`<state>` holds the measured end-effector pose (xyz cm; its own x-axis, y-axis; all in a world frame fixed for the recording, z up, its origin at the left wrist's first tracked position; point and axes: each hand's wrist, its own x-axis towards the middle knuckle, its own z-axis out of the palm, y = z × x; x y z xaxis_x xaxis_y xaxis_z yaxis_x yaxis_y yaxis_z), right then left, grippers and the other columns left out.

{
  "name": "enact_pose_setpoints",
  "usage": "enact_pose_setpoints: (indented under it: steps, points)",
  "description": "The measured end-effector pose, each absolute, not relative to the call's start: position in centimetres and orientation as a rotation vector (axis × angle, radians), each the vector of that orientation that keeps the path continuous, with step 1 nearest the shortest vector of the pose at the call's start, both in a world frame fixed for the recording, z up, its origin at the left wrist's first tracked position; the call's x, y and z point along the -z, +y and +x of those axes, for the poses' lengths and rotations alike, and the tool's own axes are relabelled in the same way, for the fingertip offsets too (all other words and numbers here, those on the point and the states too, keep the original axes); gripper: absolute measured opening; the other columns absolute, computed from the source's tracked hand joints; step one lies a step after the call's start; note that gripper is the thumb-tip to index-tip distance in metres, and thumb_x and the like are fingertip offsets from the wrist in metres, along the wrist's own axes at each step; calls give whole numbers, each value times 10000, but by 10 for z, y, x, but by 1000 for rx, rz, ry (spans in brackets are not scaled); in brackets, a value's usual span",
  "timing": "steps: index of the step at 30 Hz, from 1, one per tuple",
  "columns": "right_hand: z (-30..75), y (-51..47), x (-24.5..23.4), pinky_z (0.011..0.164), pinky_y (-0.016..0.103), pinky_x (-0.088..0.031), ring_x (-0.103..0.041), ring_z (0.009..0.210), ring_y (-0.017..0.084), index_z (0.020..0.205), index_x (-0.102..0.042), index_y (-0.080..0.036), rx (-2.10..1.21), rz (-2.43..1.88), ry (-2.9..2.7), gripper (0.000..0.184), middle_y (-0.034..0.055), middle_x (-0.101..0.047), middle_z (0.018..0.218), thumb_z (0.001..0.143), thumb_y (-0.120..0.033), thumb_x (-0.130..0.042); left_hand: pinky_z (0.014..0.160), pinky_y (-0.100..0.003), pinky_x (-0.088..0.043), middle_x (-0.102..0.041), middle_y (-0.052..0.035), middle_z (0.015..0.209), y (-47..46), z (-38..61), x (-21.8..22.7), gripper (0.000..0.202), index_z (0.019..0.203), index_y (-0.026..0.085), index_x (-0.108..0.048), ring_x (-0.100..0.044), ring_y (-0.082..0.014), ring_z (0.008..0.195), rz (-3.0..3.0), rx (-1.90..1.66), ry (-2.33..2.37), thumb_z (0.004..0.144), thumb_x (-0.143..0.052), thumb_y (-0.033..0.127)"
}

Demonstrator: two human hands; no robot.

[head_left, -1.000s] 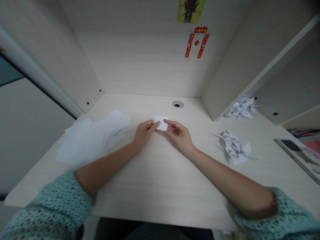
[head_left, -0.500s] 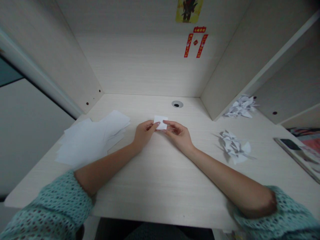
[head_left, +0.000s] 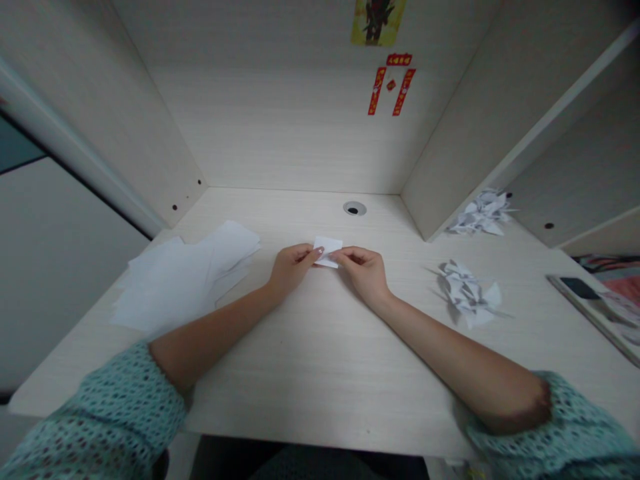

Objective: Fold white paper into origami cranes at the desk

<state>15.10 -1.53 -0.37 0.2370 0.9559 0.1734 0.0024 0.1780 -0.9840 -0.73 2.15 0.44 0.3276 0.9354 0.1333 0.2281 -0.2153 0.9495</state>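
Observation:
Between my two hands is a small folded piece of white paper [head_left: 329,244], held just above the desk near its middle. My left hand [head_left: 294,268] pinches its left side, thumb lying on top. At the paper's right side, my right hand [head_left: 364,270] grips it between thumb and fingers. The fingers under the paper are mostly hidden. A spread stack of white paper sheets [head_left: 170,280] lies to the left of my left hand. Off to the right of my right hand sits a heap of folded paper pieces [head_left: 469,293].
A second heap of folded paper [head_left: 483,213] rests by the end of the upright divider [head_left: 465,133]. At the far right lies a flat tablet-like object [head_left: 595,313]. A round cable hole [head_left: 355,209] is set in the desk [head_left: 300,373] near the back panel.
The paper has shifted slightly right and tilted. My right thumb has come onto its top, and the right hand has moved a little to the right.

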Motion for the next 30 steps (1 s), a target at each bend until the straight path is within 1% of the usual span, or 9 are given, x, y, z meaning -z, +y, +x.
enact_pose_setpoints:
  steps: [7, 10, 12, 13, 14, 18, 20, 24, 30]
  points:
    - [151, -15, 4, 637, 290, -459, -615, 618, 152, 670, -754, -205, -917, -1171, -1042, 166, 27, -733, 696, 637, -367, -765, 651, -227, -446, -652, 1, 681, 22, -8, -4, 356, 706, 160, -674, -606, -147, 695, 1632, -974, 1030, 795, -566, 487]
    - [153, -13, 6, 646, 304, -466, -624, 637, 167, 688, -758, -203, -879, -1169, -981, 196, 33, -739, 719, 639, -392, -767, 728, -246, -475, -713, -25, 790, 20, -8, -8, 368, 998, 168, -674, -654, -167, 782, 1509, -1027, 964, 778, -609, 455]
    - [153, -13, 6, 653, 313, -473, -629, 649, 174, 695, -759, -201, -878, -1163, -943, 208, 37, -743, 732, 643, -402, -764, 736, -253, -485, -733, -33, 827, 18, -7, -11, 549, 1213, 186, -573, -671, -168, 789, 1452, -1028, 954, 728, -685, 416]
    - [152, -13, 6, 658, 317, -477, -632, 654, 177, 697, -759, -202, -882, -1159, -931, 209, 39, -744, 736, 646, -404, -762, 728, -252, -488, -738, -33, 835, 17, -7, -12, 603, 1245, 195, -548, -676, -167, 783, 1449, -1023, 955, 704, -714, 403]
    - [152, -14, 6, 665, 321, -481, -636, 662, 180, 700, -760, -203, -885, -1154, -925, 207, 41, -746, 740, 647, -404, -762, 724, -251, -490, -742, -35, 845, 15, -7, -12, 609, 1234, 199, -559, -678, -167, 780, 1458, -1020, 955, 684, -734, 392]
    - [149, -17, 4, 709, 342, -499, -661, 711, 199, 714, -765, -219, -890, -1143, -944, 184, 44, -754, 770, 632, -384, -777, 747, -267, -498, -744, -63, 872, 15, -6, -10, 338, 932, 168, -711, -682, -174, 796, 1511, -1050, 962, 671, -743, 381]
    - [149, -18, 3, 735, 349, -506, -673, 740, 205, 718, -767, -230, -896, -1131, -974, 165, 42, -756, 783, 635, -372, -776, 761, -279, -500, -745, -66, 879, 16, -6, -8, 274, 858, 168, -734, -680, -175, 799, 1507, -1075, 969, 680, -733, 376]
    - [150, -16, 5, 769, 352, -512, -680, 758, 199, 733, -768, -236, -910, -1115, -1005, 151, 37, -758, 798, 645, -359, -771, 751, -279, -496, -748, -56, 862, 21, -7, -6, 257, 874, 182, -753, -667, -170, 789, 1457, -1098, 1010, 682, -726, 351]
    - [151, -14, 7, 742, 341, -513, -671, 738, 190, 799, -767, -220, -974, -1116, -1010, 233, 49, -757, 827, 615, -359, -794, 696, -271, -485, -747, -53, 817, 21, -8, -9, 258, 852, 185, -765, -649, -169, 755, 1370, -1121, 1062, 667, -735, 362]
